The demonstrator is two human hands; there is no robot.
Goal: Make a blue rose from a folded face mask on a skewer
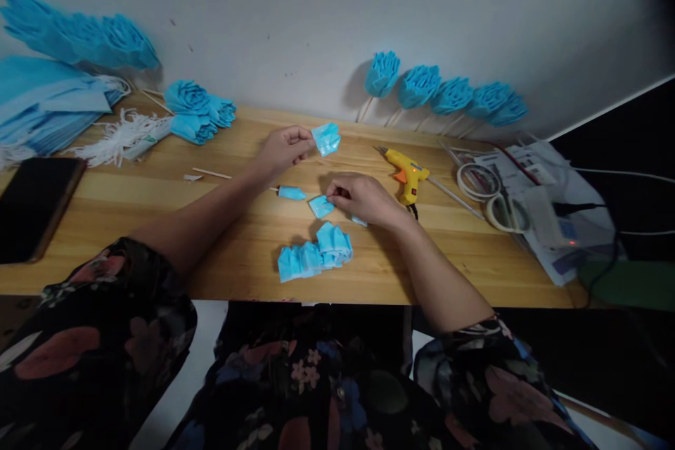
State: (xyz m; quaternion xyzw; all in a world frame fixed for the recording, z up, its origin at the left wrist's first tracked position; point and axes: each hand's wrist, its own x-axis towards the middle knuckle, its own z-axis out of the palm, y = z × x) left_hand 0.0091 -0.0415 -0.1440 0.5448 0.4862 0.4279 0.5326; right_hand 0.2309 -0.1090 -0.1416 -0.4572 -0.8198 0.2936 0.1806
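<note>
My left hand (287, 151) is raised over the table, its fingers pinching a shiny light-blue folded piece (327, 139). My right hand (363, 198) is lower and to the right, with thumb and finger closed on the corner of a small blue piece (321, 207). Another blue scrap (359, 221) lies partly under that hand. Between my forearms a small blue bud (292, 193) on a thin stick rests on the wood. Nearer the front edge lies a pleated blue strip (316, 253).
A yellow glue gun (407, 172) lies to the right, beside tape rolls (479, 181). Blue flowers on sticks (419, 86) lean at the wall. On the left are a phone (39, 207), stacked blue masks (47, 102), white straps (119, 137) and more flowers (193, 109).
</note>
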